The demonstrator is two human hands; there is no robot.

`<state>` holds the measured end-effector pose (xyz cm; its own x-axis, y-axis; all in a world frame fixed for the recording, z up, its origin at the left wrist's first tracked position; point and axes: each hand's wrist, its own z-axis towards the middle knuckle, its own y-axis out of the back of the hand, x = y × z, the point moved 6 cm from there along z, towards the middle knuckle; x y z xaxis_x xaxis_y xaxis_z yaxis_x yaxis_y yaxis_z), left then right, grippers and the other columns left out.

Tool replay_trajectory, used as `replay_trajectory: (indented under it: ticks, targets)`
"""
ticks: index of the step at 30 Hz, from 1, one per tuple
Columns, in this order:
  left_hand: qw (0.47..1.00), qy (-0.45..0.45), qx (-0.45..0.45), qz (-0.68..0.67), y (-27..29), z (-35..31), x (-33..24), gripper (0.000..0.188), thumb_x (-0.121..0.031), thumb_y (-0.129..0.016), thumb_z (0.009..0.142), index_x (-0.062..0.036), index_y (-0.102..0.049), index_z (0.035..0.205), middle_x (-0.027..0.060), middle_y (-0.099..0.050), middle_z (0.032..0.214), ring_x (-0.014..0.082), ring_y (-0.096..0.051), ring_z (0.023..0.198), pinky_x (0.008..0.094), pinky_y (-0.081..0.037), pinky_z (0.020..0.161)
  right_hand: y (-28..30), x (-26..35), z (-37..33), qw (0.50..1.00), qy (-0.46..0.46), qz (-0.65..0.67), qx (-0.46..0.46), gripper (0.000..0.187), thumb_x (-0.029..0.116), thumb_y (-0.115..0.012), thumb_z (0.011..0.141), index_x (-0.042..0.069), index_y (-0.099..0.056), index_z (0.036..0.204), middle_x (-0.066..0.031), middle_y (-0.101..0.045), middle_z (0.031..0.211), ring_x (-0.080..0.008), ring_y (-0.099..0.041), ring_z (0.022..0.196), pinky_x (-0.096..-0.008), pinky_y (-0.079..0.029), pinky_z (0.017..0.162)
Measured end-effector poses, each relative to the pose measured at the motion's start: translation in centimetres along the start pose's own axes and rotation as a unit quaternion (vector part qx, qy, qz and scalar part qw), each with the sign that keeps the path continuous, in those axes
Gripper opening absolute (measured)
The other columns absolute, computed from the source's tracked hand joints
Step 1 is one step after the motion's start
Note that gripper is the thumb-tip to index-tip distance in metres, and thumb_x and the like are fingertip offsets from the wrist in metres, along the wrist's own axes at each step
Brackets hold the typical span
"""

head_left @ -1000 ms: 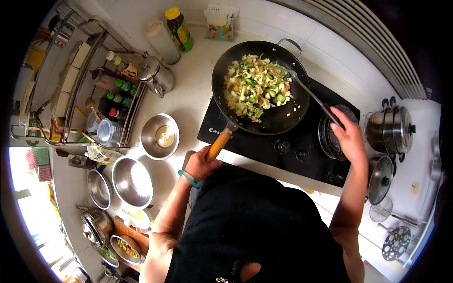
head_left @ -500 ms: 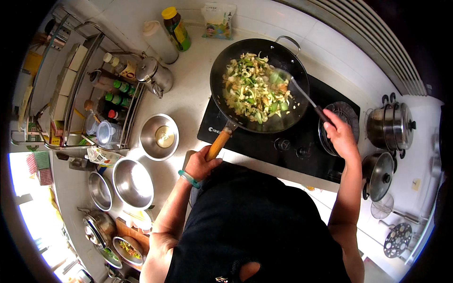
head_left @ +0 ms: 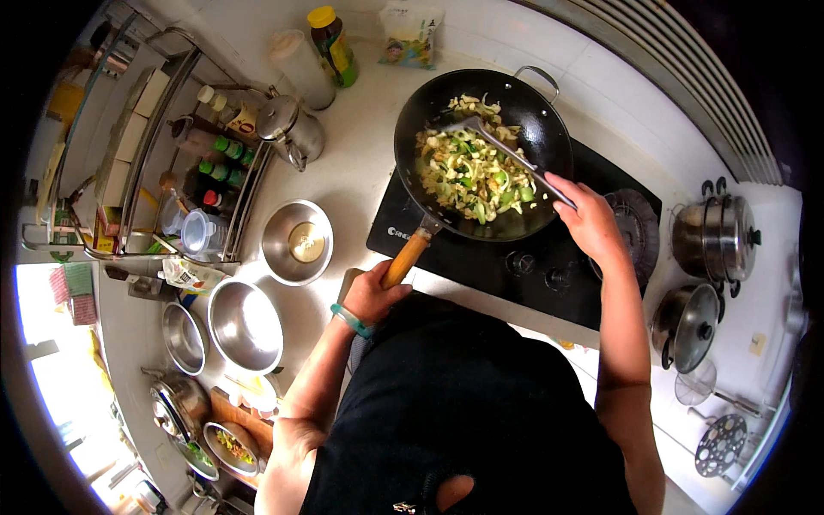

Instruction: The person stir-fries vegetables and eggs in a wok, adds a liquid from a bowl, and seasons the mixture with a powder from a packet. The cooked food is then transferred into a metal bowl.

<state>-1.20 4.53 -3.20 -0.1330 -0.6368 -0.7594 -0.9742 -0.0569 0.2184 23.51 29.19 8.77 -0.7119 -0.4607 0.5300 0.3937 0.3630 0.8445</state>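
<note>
My left hand [head_left: 374, 294] is closed round the wooden handle of a large dark wok [head_left: 539, 215], which sits on a black cooktop [head_left: 481, 268]. In the wok lies a heap of chopped pale and green vegetables [head_left: 481, 182]. My right hand [head_left: 587, 216] grips the dark handle of a spatula [head_left: 510, 153]. The spatula reaches across the wok, its metal head near the upper left part of the vegetables. A green bangle [head_left: 350, 320] circles my left wrist.
Left of the cooktop stand steel bowls [head_left: 273, 268], a metal pot with a spout [head_left: 296, 142] and a rack of bottles [head_left: 232, 163]. A tall bottle with a yellow cap [head_left: 335, 51] and a bag [head_left: 410, 36] stand behind. Lidded pots [head_left: 714, 236] are at the right.
My right hand has moved slightly left, and the spatula head has swept from the wok's right side to its upper left. My left hand stays on the wok handle.
</note>
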Motion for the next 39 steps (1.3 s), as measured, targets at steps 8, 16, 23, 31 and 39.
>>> replay_trajectory:
  ticks: [8,16,23,31,39]
  targets:
    - [1.0,-0.02,-0.005,-0.005,0.0,0.2,0.1,0.052,-0.021,-0.071,0.081,-0.003,-0.05,0.125,0.0024,-0.057,0.071,0.0087,-0.05,0.05,0.0233,-0.042,0.045,7.7,0.3,-7.9,0.994,-0.089,0.015,0.063,0.046,-0.005,-0.056,0.078,0.007,-0.058,0.122,-0.0151,-0.063,0.106,-0.0217,-0.061,0.096,-0.0291,-0.044,0.087]
    - [1.0,-0.013,0.009,0.016,0.1,0.4,-0.2,0.06,-0.027,-0.073,0.079,-0.0014,-0.048,0.127,0.0058,-0.06,0.073,0.011,-0.054,0.051,0.025,-0.046,0.048,4.6,0.2,-7.6,0.998,-0.044,-0.044,0.03,0.041,0.0,-0.061,0.079,0.014,-0.052,0.116,-0.0186,-0.061,0.09,-0.0342,-0.063,0.085,-0.0382,-0.048,0.071]
    - [1.0,-0.02,0.007,0.018,0.1,0.5,0.7,0.059,-0.027,-0.074,0.078,-0.0012,-0.049,0.125,0.0067,-0.06,0.072,0.0114,-0.055,0.05,0.0259,-0.046,0.047,10.5,1.9,-9.9,0.996,-0.075,-0.049,-0.022,0.037,0.003,-0.065,0.078,0.011,-0.06,0.113,-0.0131,-0.066,0.091,-0.0217,-0.064,0.078,-0.0309,-0.049,0.072]
    - [0.996,-0.068,-0.014,0.047,-0.1,0.4,-0.1,0.057,-0.025,-0.074,0.079,-0.0005,-0.049,0.124,0.0084,-0.061,0.071,0.0128,-0.057,0.05,0.0269,-0.046,0.047,6.4,1.9,-8.6,0.99,-0.08,-0.119,0.01,0.033,0.006,-0.066,0.078,0.014,-0.06,0.109,-0.0149,-0.063,0.091,-0.0355,-0.061,0.082,-0.0396,-0.049,0.072]
    - [0.983,-0.057,-0.089,0.147,0.4,-0.3,-0.2,0.057,-0.033,-0.072,0.078,-0.001,-0.052,0.12,0.0177,-0.065,0.079,0.0284,-0.064,0.066,0.0366,-0.05,0.061,10.9,0.1,-7.7,0.998,0.004,-0.06,-0.035,0.036,0.004,-0.063,0.079,0.011,-0.059,0.114,-0.0146,-0.064,0.101,-0.0296,-0.064,0.09,-0.0329,-0.049,0.078]
